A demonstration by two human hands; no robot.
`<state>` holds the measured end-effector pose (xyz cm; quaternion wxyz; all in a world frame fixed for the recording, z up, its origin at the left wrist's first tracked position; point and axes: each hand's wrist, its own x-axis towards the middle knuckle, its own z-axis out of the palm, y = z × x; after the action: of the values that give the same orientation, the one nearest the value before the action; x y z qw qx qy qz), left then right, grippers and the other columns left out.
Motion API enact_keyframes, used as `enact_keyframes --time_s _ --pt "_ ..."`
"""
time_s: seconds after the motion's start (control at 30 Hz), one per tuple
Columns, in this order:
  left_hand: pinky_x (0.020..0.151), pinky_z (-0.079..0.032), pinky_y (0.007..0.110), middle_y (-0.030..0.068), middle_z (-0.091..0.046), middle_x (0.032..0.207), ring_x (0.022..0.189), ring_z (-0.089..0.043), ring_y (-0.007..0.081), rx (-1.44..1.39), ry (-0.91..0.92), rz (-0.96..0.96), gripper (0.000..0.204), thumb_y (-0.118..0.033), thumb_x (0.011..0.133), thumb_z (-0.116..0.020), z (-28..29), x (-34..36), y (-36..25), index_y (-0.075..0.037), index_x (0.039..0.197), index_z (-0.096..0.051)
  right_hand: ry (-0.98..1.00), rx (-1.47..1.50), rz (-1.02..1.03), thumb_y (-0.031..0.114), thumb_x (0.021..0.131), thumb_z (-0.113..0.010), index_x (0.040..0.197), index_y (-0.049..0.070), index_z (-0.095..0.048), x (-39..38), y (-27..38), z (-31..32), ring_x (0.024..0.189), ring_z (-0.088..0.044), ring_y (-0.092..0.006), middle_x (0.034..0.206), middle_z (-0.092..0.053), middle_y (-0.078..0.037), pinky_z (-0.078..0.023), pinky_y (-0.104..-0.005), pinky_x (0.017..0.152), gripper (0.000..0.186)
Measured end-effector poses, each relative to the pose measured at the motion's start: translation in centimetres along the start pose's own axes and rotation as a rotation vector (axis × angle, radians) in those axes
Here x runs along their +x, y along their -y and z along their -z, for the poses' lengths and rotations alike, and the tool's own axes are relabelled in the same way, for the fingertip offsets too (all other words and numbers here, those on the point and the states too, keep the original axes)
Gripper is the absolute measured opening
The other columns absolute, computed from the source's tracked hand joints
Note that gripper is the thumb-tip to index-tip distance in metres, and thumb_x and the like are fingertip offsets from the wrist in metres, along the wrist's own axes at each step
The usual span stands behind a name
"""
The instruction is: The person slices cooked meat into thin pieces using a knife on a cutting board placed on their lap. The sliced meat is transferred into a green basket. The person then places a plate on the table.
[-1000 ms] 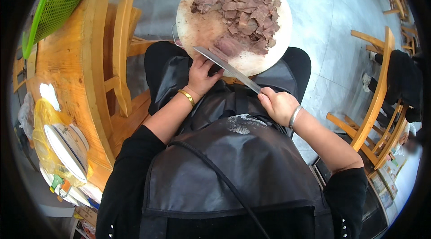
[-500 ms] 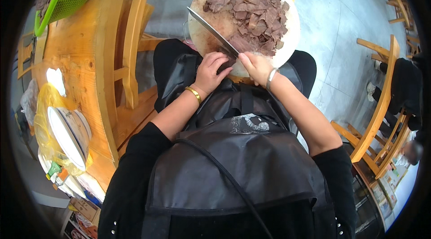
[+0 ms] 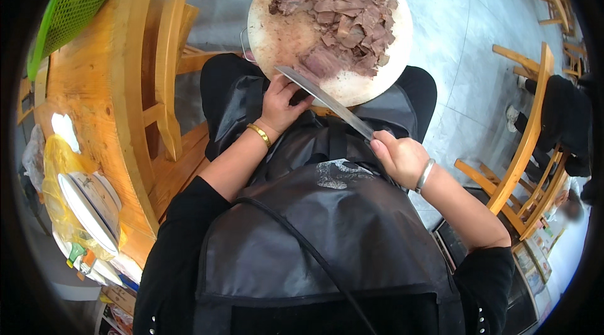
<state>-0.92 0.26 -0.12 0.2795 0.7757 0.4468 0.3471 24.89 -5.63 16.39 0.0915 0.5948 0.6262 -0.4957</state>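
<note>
Head view: round cutting board (image 3: 277,33) of sliced meat (image 3: 343,23) rests on lap.
Right grip (image 3: 397,157): clamped on cleaver (image 3: 324,97) handle.
Left grip (image 3: 281,103): fingers touch blade, at board's near edge.
Room: wooden table (image 3: 88,102) left, tiled floor (image 3: 465,27).

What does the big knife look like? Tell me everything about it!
The knife has a long, flat, grey metal blade, shiny and lying almost level, slanting from upper left to lower right. Its tip end reaches over the near edge of the round cutting board, close to the sliced brown meat. The right hand grips the handle, which is hidden inside it. The left hand rests its fingers against the blade near the board.
</note>
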Motion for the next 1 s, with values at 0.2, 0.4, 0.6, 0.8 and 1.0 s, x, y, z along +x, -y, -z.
enact_keyframes --time_s 0.2,0.4,0.6,0.8,1.0 --pt "0.082 -0.049 0.038 0.0127 -0.060 0.099 0.094 -0.057 0.0316 -0.038 0.018 0.032 0.033 -0.009 0.059 -0.079 0.0 0.1 0.4 -0.002 0.090 -0.067 -0.069 -0.010 -0.003 0.030 0.095 -0.045 0.091 0.007 -0.050 -1.2 0.4 0.0 0.060 -0.058 -0.0417 0.061 -0.058 -0.021 -0.046 -0.0496 0.056 0.024" --pt "0.083 -0.048 0.038 0.0121 -0.060 0.099 0.093 -0.057 0.0310 -0.017 0.013 0.008 0.033 -0.011 0.060 -0.078 0.2 0.3 0.0 -0.003 0.090 -0.066 -0.006 -0.010 0.000 0.035 0.095 -0.044 0.095 0.007 -0.052 2.5 0.3 -0.7 0.067 -0.060 -0.0420 0.068 -0.061 -0.022 -0.047 -0.0493 0.063 0.029" --pt "0.083 -0.047 0.037 0.0101 -0.059 0.100 0.093 -0.056 0.0302 -0.038 0.002 0.022 0.031 -0.012 0.063 -0.077 -0.2 0.5 -0.1 -0.005 0.091 -0.066 -0.138 -0.016 0.074 0.043 0.096 -0.038 0.099 0.007 -0.054 12.3 0.7 -4.3 0.078 -0.062 -0.0427 0.081 -0.064 -0.024 -0.048 -0.0487 0.073 0.040" --pt "0.083 -0.048 0.037 0.0087 -0.058 0.101 0.096 -0.056 0.0294 0.040 0.011 -0.053 0.031 -0.011 0.069 -0.076 0.3 0.5 -0.7 -0.006 0.097 -0.063 -0.175 0.309 0.136 0.042 0.097 -0.036 0.096 0.003 -0.058 14.6 0.5 -2.9 0.088 -0.059 -0.0427 0.089 -0.063 -0.025 -0.046 -0.0468 0.078 0.044" --pt "0.085 -0.048 0.038 0.0107 -0.059 0.101 0.097 -0.056 0.0314 0.086 0.004 -0.051 0.032 -0.015 0.068 -0.077 0.4 0.1 -0.4 -0.004 0.096 -0.065 -0.235 0.078 0.252 0.032 0.096 -0.041 0.100 0.006 -0.055 6.8 0.4 -2.6 0.067 -0.059 -0.0430 0.071 -0.060 -0.024 -0.047 -0.0489 0.062 0.030"
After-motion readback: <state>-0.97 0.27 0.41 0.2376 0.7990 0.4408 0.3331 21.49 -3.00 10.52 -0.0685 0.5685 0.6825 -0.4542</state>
